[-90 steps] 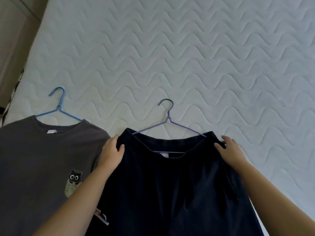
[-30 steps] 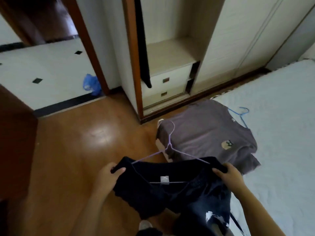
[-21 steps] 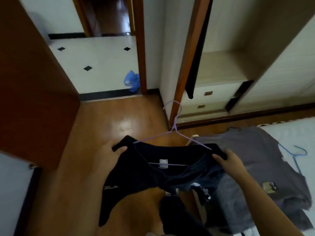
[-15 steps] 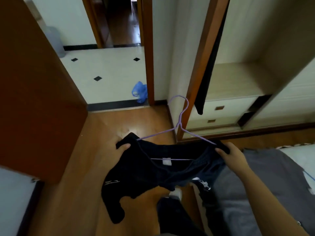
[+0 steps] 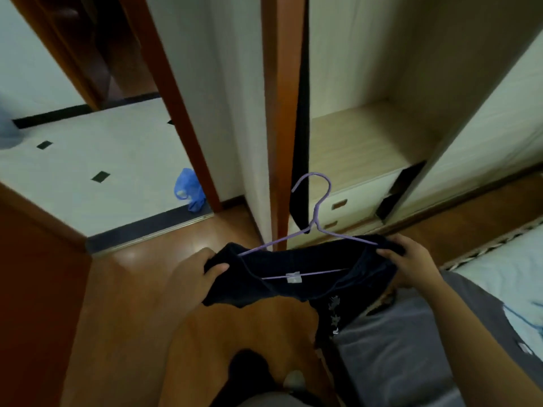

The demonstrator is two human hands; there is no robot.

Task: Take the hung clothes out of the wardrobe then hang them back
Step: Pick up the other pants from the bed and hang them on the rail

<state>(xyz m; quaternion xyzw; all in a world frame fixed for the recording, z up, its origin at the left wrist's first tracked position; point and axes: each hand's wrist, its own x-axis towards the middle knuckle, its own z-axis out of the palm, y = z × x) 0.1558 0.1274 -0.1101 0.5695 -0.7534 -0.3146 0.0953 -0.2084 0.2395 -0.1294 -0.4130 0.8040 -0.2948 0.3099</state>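
In the head view the left hand (image 5: 195,273) and right hand (image 5: 411,264) each pinch tight on an end of the dark garment (image 5: 296,282), held level on its purple hanger (image 5: 316,227) before the open wardrobe (image 5: 367,142). Against half a second ago, the wardrobe looms nearer and the garment's lower part is gathered up.

Single head-worn wide-angle view, aimed forward and steeply down from standing height, left hand (image 5: 192,273) and right hand (image 5: 412,264) seen close below, open wardrobe (image 5: 364,136) faced ahead, wooden floor (image 5: 126,312) seen beneath, bed (image 5: 505,268) edged at right
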